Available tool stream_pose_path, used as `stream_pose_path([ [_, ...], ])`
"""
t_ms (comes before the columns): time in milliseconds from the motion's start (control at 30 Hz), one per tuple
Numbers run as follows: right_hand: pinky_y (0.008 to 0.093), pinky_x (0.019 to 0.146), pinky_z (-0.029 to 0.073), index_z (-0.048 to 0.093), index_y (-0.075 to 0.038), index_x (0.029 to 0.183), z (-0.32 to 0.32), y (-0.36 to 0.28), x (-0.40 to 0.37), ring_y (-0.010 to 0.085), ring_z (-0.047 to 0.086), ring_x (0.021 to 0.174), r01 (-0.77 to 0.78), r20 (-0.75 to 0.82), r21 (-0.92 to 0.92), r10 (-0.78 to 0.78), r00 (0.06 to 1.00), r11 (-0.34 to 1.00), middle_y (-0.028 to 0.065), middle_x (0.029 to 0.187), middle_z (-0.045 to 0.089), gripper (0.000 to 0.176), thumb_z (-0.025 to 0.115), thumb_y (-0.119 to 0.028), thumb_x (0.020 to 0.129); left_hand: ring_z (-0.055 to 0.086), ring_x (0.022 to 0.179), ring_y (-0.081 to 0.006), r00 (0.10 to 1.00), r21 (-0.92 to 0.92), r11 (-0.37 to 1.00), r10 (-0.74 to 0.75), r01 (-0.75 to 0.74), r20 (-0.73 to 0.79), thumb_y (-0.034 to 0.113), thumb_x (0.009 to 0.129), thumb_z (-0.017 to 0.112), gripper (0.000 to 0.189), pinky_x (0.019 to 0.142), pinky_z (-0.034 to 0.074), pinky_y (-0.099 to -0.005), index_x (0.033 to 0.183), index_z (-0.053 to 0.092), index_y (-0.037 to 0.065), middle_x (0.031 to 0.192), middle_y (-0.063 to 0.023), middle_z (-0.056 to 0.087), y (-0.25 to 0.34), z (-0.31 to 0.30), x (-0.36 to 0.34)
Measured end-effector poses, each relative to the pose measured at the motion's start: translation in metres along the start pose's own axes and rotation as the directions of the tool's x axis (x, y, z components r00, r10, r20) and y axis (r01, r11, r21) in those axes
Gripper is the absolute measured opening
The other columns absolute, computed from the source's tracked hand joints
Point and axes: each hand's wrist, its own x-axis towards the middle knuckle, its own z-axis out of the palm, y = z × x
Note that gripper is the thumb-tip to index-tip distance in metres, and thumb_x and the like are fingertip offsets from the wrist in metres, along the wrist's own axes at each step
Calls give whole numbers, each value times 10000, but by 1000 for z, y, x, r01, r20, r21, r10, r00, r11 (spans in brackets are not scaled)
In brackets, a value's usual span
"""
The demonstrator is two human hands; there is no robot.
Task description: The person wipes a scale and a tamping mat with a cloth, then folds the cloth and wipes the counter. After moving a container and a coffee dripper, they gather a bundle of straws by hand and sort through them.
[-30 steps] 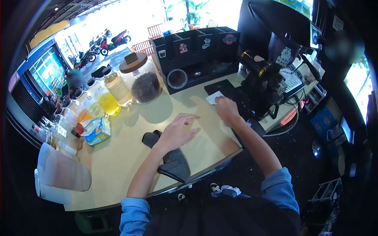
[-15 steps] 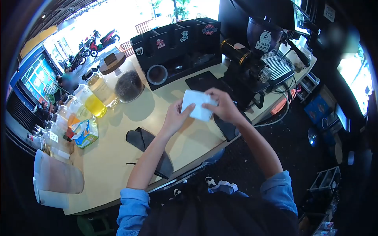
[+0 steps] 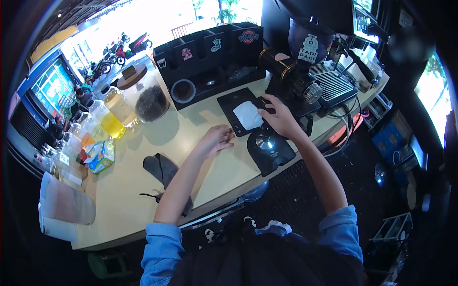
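A folded white paper sheet lies on a flat black scale on the counter. My right hand is over the right side of the scale, fingers apart and thumb tip right at the paper's edge. My left hand hovers low over the wood to the left of the scale, empty, its fingers loosely bent. Just below my right hand is the coffee grinder's black base with a shiny round metal spot. The grinder, with its dark hopper, rises behind.
A black organizer with stickers stands at the back. To the left are a lidded jar, several bottles, a tissue pack and a plastic pitcher. A dark cloth pouch lies near my left forearm. The counter ends at my body.
The white paper has gone from between both hands down onto the scale. My left hand has let go and dropped lower; my right hand has loosened and moved slightly right.
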Motion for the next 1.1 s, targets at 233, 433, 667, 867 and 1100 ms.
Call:
stream_pose_path([
  [233, 369, 777, 459, 445, -33, 1158, -8, -2, -50, 314, 582, 933, 83, 225, 14, -84, 971, 996, 178, 1034, 568, 505, 695, -136, 732, 541, 954, -225, 840, 660, 706, 501, -257, -209, 198, 836, 589, 509, 770, 489, -327, 1246, 373, -12, 1166, -164, 448, -26, 28, -1],
  [433, 315, 707, 470, 443, -46, 1096, -15, 5, -59, 246, 597, 801, 168, 30, 99, -172, 985, 981, 120, 908, 575, 414, 622, 44, 734, 545, 968, -232, 882, 713, 652, 461, -259, -101, 218, 803, 630, 469, 788, 464, -340, 1196, 473, 16, 1162, -162, 463, -23, 54, -28],
  [667, 257, 850, 423, 391, -30, 1158, -16, 31, -84, 122, 536, 940, 47, -125, 359, -2, 992, 932, 68, 979, 532, 440, 605, 69, 787, 471, 1067, -289, 885, 995, 12, 456, 98, -92, 554, 559, 753, 885, 880, 360, -427, 1140, 492, -60, 1125, -155, 483, -49, 113, -36],
  [867, 237, 740, 466, 409, -41, 1139, -11, 39, -93, 102, 545, 849, 184, -277, 463, -55, 959, 867, 63, 924, 550, 444, 624, 71, 767, 525, 1003, -311, 905, 976, 177, 383, 124, -184, 516, 542, 787, 865, 844, 410, -417, 1106, 451, -48, 1051, -171, 525, -40, 109, -23],
  [1100, 237, 816, 450, 371, -66, 1184, -32, 18, -94, 109, 540, 927, 247, -355, 527, -53, 933, 813, 61, 997, 535, 493, 617, 73, 781, 613, 715, -196, 919, 422, 861, 370, -283, -139, 304, 810, 656, 470, 609, 486, -279, 1078, 459, -29, 814, -110, 613, -61, 96, -8],
])
